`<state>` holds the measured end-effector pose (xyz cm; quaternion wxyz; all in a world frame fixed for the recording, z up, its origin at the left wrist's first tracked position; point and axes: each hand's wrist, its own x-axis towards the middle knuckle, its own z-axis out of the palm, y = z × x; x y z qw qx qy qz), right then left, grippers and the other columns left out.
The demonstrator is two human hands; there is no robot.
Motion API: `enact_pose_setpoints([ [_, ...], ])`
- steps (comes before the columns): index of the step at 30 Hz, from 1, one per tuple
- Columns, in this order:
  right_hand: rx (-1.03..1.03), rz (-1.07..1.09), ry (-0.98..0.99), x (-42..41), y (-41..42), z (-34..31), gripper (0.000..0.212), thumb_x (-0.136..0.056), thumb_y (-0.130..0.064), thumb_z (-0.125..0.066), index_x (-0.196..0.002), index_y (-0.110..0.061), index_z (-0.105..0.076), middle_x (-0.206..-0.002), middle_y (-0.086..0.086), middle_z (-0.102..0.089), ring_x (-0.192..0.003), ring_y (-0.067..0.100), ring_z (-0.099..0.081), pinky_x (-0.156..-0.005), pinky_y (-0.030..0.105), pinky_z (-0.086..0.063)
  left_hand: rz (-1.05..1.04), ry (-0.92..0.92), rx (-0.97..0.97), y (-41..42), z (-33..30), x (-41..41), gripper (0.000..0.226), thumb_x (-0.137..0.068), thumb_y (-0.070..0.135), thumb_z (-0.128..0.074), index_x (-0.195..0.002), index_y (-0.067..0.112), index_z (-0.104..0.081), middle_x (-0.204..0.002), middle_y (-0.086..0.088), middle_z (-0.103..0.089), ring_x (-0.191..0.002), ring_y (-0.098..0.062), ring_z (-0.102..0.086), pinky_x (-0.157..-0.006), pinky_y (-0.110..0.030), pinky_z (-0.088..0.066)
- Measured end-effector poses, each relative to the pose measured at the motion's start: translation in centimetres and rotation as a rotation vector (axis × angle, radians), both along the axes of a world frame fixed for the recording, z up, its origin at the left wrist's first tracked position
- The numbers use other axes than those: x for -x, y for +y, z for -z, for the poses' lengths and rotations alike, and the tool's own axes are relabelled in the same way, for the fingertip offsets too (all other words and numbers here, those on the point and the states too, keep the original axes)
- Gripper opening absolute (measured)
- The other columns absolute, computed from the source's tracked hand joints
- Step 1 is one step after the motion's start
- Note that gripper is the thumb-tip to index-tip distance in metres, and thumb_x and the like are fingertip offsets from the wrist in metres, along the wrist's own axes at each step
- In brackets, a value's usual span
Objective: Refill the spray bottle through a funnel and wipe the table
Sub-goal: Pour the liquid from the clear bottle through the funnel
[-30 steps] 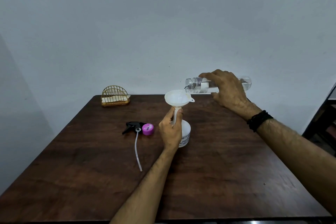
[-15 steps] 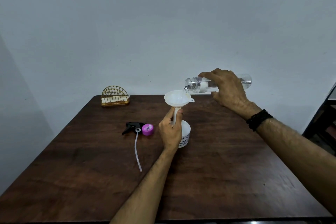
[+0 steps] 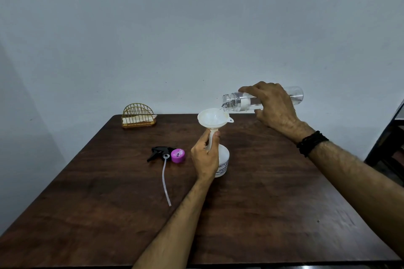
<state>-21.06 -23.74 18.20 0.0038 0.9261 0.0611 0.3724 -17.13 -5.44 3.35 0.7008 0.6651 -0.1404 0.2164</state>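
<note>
On a dark brown wooden desk (image 3: 273, 203), a right hand (image 3: 273, 105) gripped a tilted clear plastic bottle (image 3: 236, 101) over a white plastic funnel (image 3: 213, 119). The left hand (image 3: 205, 157) grasped the funnel's stem, which stood in a white spray bottle (image 3: 223, 162) at mid-desk. A black trigger head (image 3: 160, 152) and a purple cap (image 3: 178, 155) lay left.

Wooden table (image 3: 273, 214): spray bottle (image 3: 223, 162), trigger head (image 3: 160, 152), cap (image 3: 178, 155).

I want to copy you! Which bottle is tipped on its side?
The clear bottle in the right hand, tipped over the funnel. The white spray bottle stands upright on the table.
</note>
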Motion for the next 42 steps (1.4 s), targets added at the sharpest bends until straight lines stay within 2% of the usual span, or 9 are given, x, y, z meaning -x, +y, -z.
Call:
enact_pose_setpoints([
  [8, 0.017, -0.004, -0.018, -0.2, -0.1, 0.0, 0.068, -0.067, 0.002, -0.072, -0.128, -0.025, -0.064, -0.105, 0.006, -0.070, -0.092, 0.030, -0.064, -0.086, 0.042, -0.044, -0.001, -0.020, -0.003, 0.1, -0.2, 0.2, 0.014, -0.097, 0.032, -0.065, -0.108, 0.037, -0.071, -0.090, 0.017, -0.076, -0.088, -0.007, -0.071, -0.081, -0.039, -0.059],
  [13, 0.035, -0.013, -0.033, -0.4, -0.3, -0.1, 0.069, -0.065, 0.005, -0.072, -0.126, -0.026, -0.065, -0.103, 0.005, -0.070, -0.091, 0.030, -0.064, -0.086, 0.042, -0.045, -0.003, -0.014, 0.009, 0.0, 0.0, 0.0, 0.018, -0.097, 0.031, -0.066, -0.110, 0.026, -0.077, -0.093, 0.011, -0.077, -0.090, -0.008, -0.072, -0.082, -0.039, -0.059],
  [19, 0.049, -0.021, -0.056, -0.3, -0.3, -0.2, 0.068, -0.065, 0.006, -0.070, -0.125, -0.024, -0.066, -0.103, 0.006, -0.070, -0.091, 0.031, -0.065, -0.086, 0.044, -0.045, -0.010, 0.003, 0.000, -0.1, 0.2, -0.3, 0.025, -0.097, 0.036, -0.065, -0.113, 0.021, -0.076, -0.096, 0.007, -0.078, -0.093, -0.009, -0.072, -0.084, -0.042, -0.059],
  [23, 0.074, -0.025, -0.063, -0.3, -0.2, -0.4, 0.067, -0.065, 0.006, -0.069, -0.125, -0.023, -0.066, -0.103, 0.007, -0.071, -0.092, 0.032, -0.065, -0.086, 0.045, -0.045, -0.013, 0.001, -0.006, -0.1, 0.2, -0.1, 0.028, -0.097, 0.036, -0.065, -0.118, 0.021, -0.075, -0.103, 0.008, -0.078, -0.099, -0.007, -0.072, -0.088, -0.036, -0.060],
  [31, 0.115, -0.030, -0.097, -0.4, 0.0, -0.8, 0.069, -0.062, 0.009, -0.064, -0.124, -0.021, -0.067, -0.102, 0.007, -0.070, -0.091, 0.033, -0.065, -0.087, 0.047, -0.045, -0.017, -0.012, -0.014, 0.0, 0.2, -0.1, 0.020, -0.097, 0.035, -0.065, -0.112, 0.027, -0.076, -0.095, 0.013, -0.077, -0.091, -0.006, -0.071, -0.081, -0.027, -0.058],
  [33, 0.119, -0.032, -0.101, -0.4, -0.1, -0.8, 0.070, -0.061, 0.009, -0.064, -0.124, -0.021, -0.067, -0.102, 0.007, -0.070, -0.091, 0.033, -0.064, -0.087, 0.047, -0.045, -0.016, -0.011, -0.016, 0.0, 0.3, -0.3, 0.023, -0.096, 0.040, -0.063, -0.105, 0.023, -0.076, -0.090, 0.010, -0.076, -0.087, -0.008, -0.071, -0.077, -0.032, -0.058],
  [35, 0.125, -0.033, -0.103, -0.4, 0.0, -0.8, 0.070, -0.061, 0.009, -0.064, -0.124, -0.021, -0.068, -0.102, 0.006, -0.070, -0.092, 0.033, -0.064, -0.088, 0.047, -0.045, -0.018, -0.010, -0.021, 0.0, 0.4, -0.4, 0.030, -0.096, 0.044, -0.061, -0.107, 0.021, -0.076, -0.089, 0.008, -0.076, -0.087, -0.009, -0.071, -0.077, -0.035, -0.059],
  [42, 0.142, -0.036, -0.116, -0.3, 0.0, -1.1, 0.069, -0.061, 0.009, -0.064, -0.124, -0.020, -0.068, -0.102, 0.006, -0.069, -0.091, 0.033, -0.064, -0.087, 0.047, -0.046, -0.016, -0.006, -0.017, -0.1, 0.3, -0.4, 0.025, -0.096, 0.040, -0.062, -0.104, 0.022, -0.077, -0.088, 0.010, -0.075, -0.086, -0.009, -0.070, -0.078, -0.041, -0.059],
])
